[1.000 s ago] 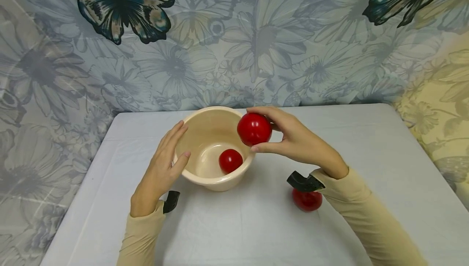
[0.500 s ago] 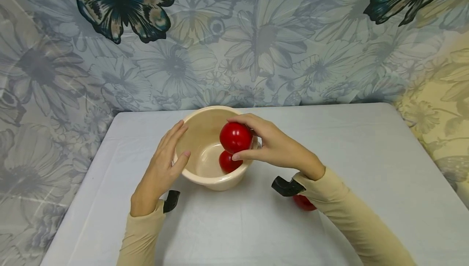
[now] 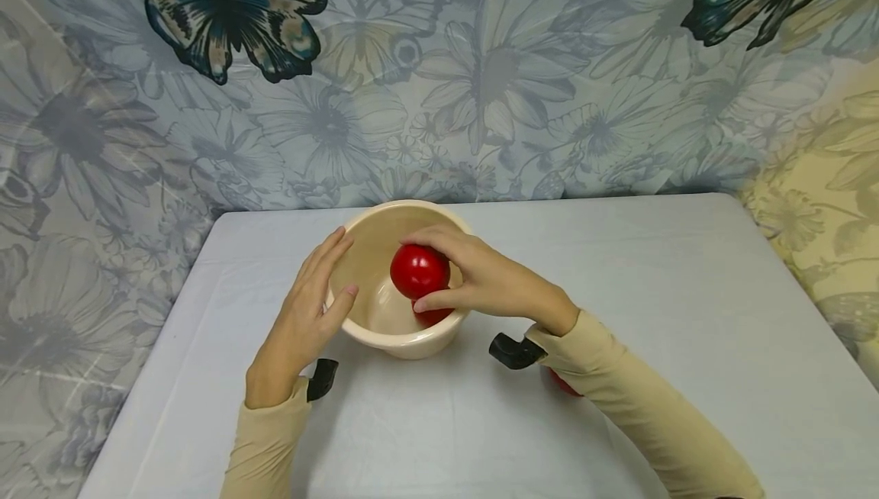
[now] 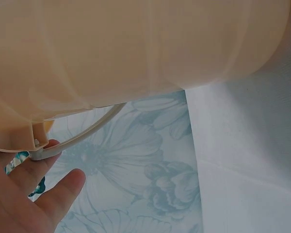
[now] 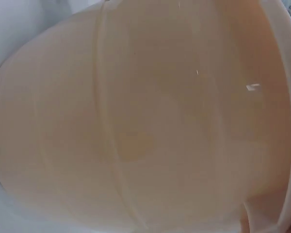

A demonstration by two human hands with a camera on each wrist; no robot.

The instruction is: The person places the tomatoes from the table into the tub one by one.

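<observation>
A cream bucket stands toward the back of the table. My right hand reaches over its right rim, thumb and fingers around a shiny red ball inside the opening. Below that, a second red ball lies in the bucket, partly covered by the thumb and the held ball. My left hand rests at the left rim with fingers extended. In the left wrist view its fingers are beside the hinge of the bucket's handle. The right wrist view shows only the bucket's outer wall, with the hand hidden.
A third red ball lies on the white-covered table, mostly hidden under the right sleeve. Behind the table hangs a floral cloth with butterflies. A black band piece sits at the right wrist.
My right hand has carried its red ball leftward from beside the right rim to inside the bucket's opening. The right forearm now covers more of the ball on the table. My left hand stays put.
</observation>
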